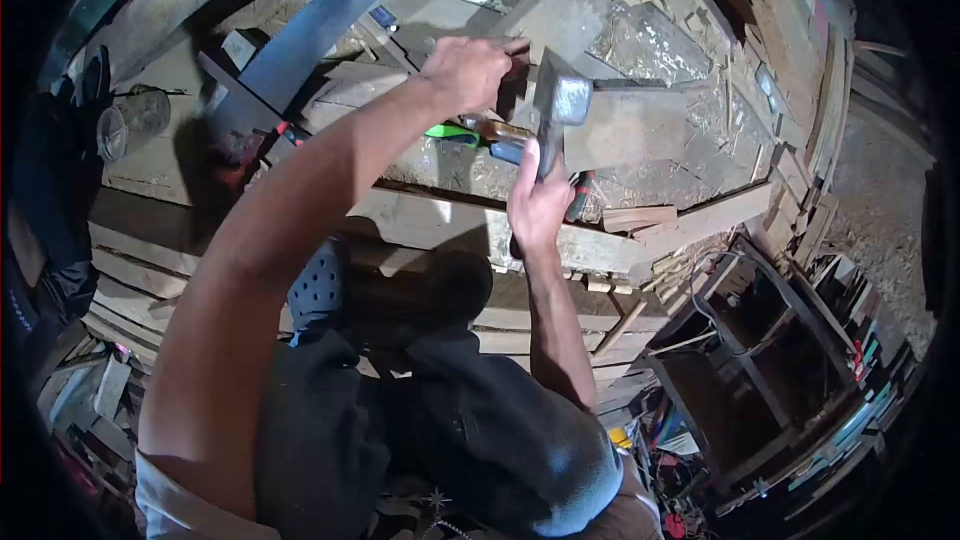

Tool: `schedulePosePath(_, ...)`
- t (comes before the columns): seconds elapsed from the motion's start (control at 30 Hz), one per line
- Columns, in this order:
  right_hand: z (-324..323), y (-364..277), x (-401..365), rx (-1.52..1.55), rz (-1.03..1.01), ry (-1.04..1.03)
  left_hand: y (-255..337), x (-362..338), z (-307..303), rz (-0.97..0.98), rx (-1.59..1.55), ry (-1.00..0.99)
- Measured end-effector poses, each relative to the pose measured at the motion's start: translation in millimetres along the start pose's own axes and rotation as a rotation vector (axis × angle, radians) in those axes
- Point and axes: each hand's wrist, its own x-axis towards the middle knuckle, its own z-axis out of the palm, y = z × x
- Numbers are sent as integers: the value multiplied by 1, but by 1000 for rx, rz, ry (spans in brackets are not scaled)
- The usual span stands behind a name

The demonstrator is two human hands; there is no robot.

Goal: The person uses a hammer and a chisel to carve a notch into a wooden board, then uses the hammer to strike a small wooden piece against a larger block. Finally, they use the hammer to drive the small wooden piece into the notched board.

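Observation:
My right hand [540, 202] is wrapped round the handle of a hammer [563, 98], thumb laid along the shaft. The hammer's blocky metal head points up, with a shiny square face turned towards me. To its left, my left hand [470, 70] is closed, its knuckles up, over the wooden work surface [640, 130]. Whatever its fingers hold is hidden or too small to name. Between the hands lie a green-handled tool [455, 133] and a tool with a brownish handle [505, 130]. A red and black handle [579, 195] shows beside my right wrist.
A long blue-grey saw-like blade [300, 50] slants across the upper left. A clear jar [113, 132] stands at far left. Small wood offcuts [640, 218] lie along the front edge. A dark open frame [745, 360] stands lower right, near my legs [480, 410].

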Motion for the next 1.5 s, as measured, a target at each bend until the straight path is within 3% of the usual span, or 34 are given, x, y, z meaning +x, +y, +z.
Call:
schedulePosePath(0.07,-3,7,-15,131,117,-16,-3,1,9,7,-243,8)
schedulePosePath(0.1,1,23,-15,127,26,22,-6,6,16,12,-240,59)
schedulePosePath(0.2,0,2,-10,3,54,2,-5,3,13,21,-232,97)
schedulePosePath(0.27,3,6,8,53,-94,32,-1,6,16,-4,-246,77)
schedulePosePath(0.47,1,-14,52,-58,108,-152,-1,7,28,55,-163,185)
schedulePosePath(0.53,22,23,37,-12,-120,109,-11,14,35,141,31,151)
schedulePosePath(0.6,14,22,38,99,132,-11,-6,8,19,65,-87,123)
schedulePosePath(0.7,4,23,46,264,342,-112,-10,5,24,121,-45,194)
schedulePosePath(0.87,-5,26,45,306,256,-126,-8,6,9,67,-160,14)
schedulePosePath(0.93,1,28,36,477,246,-60,-11,4,13,113,-153,136)
schedulePosePath(1.13,-14,34,17,708,242,15,-9,6,9,90,-187,93)
schedulePosePath(1.2,-20,35,10,614,89,43,-10,9,12,77,-195,120)
schedulePosePath(1.27,-20,43,-6,612,74,80,-9,8,11,68,-305,94)
schedulePosePath(1.33,-11,61,-25,454,-180,200,-9,10,11,61,-128,49)
schedulePosePath(1.37,-8,65,-36,507,-174,200,-9,9,14,96,-87,102)
schedulePosePath(1.4,-13,46,-41,683,14,161,-9,9,13,134,-38,160)
schedulePosePath(1.5,-30,24,-29,772,344,80,-6,13,7,166,59,99)
